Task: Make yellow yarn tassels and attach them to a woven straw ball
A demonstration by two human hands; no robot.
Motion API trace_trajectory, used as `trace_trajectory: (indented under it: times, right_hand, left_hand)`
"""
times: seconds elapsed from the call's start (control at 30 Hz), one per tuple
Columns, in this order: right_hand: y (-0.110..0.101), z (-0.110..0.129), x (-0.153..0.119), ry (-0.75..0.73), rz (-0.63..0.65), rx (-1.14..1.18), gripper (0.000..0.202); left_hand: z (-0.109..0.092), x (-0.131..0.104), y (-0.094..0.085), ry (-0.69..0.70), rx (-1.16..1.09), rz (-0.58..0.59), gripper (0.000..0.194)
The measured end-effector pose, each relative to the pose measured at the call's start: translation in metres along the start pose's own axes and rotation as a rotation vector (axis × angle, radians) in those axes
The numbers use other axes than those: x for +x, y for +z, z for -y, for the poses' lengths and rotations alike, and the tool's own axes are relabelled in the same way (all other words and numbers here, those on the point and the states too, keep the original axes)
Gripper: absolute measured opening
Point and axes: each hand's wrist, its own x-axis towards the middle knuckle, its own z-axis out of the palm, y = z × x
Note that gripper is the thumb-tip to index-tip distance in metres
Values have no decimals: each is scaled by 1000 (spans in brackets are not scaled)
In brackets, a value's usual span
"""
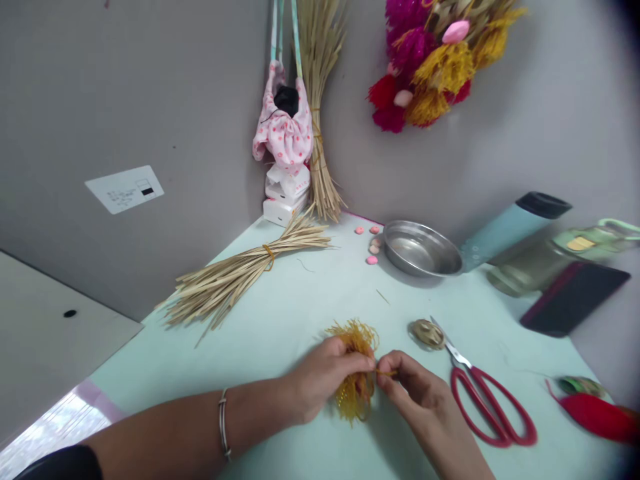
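Near the front of the pale green table, my left hand (323,377) is closed around a bundle of mustard-yellow yarn (354,400). Frayed yarn ends stick out above and below the fingers. Close beside it on the right, my right hand (423,393) pinches a short yellow yarn end (386,373) that leads from the bundle. The two thumbs nearly meet at the bundle's right side. What lies inside my left palm is hidden. Red-handled scissors (493,407) rest on the table just right of my right hand, their blades pointing away.
A tied straw bundle (245,267) lies at the back left. A steel bowl (423,248) stands at the back, pink beads (371,260) beside it. Farther right are a blue tumbler (510,230), a dark phone or tablet (575,298) and a red yarn skein (600,415). Colourful tassels (445,67) hang above.
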Motion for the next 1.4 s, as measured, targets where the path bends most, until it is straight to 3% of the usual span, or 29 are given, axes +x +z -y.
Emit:
trace_trajectory:
  times: [0.17,0.37,0.53,0.67,0.9,1.1,1.23,1.4]
  right_hand:
    - [-1,-3,1,29,-31,18,24]
    - [5,4,-1,43,-96,87,23]
    - [3,4,-1,44,-1,34,24]
    - [2,4,0,56,-7,20,25]
    - [3,7,0,82,-61,113,25]
    - [2,6,1,91,-58,172,25]
    - [4,6,1,72,-31,146,24]
    - [6,8,-1,59,48,122,19]
  left_hand:
    - [-3,-1,1,2,-6,-35,26]
    - [3,0,-1,8,176,-31,24]
    - [2,1,0,-19,99,-67,21]
    - [-3,0,0,-24,-19,-121,22]
    - [-3,-1,1,-6,0,-105,28]
    - [0,-1,-2,21,128,16,27]
    - [2,-1,-2,29,172,2,20]
    - [-1,0,1,-29,54,-47,21]
